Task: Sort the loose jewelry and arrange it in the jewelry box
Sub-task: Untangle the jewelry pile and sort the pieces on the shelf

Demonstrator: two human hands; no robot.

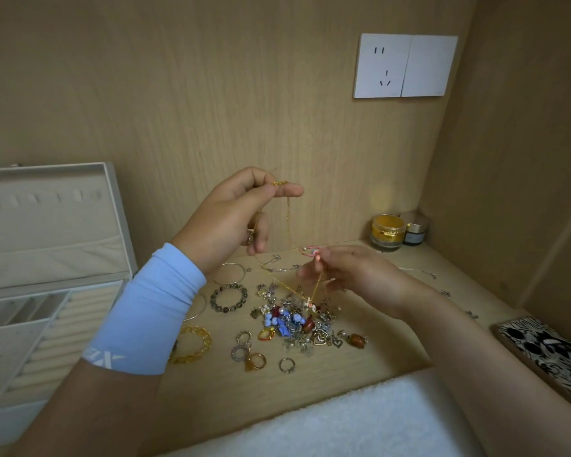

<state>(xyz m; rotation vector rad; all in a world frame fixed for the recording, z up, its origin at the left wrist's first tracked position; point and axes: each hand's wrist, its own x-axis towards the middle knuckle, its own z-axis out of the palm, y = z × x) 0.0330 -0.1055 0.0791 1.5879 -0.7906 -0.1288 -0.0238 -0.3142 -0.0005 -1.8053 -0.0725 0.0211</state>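
My left hand (234, 216) is raised above the wooden shelf and pinches a thin gold chain necklace (288, 215) near its clasp. The chain hangs down to my right hand (350, 275), which pinches its lower part just above a tangled pile of loose jewelry (297, 324) with blue beads, charms and hearts. Around the pile lie a dark beaded bracelet (228, 297), an amber chain bracelet (192, 344), a silver bangle (229, 273) and several rings (256, 359). The open beige jewelry box (47, 291) stands at the left, its lid upright.
Two small cosmetic jars (388, 232) stand in the back right corner. A black-and-white patterned case (548, 354) lies at the right edge. A white towel (343, 423) covers the front. Thin silver chains (419, 272) lie behind my right hand. A wall socket (406, 65) is above.
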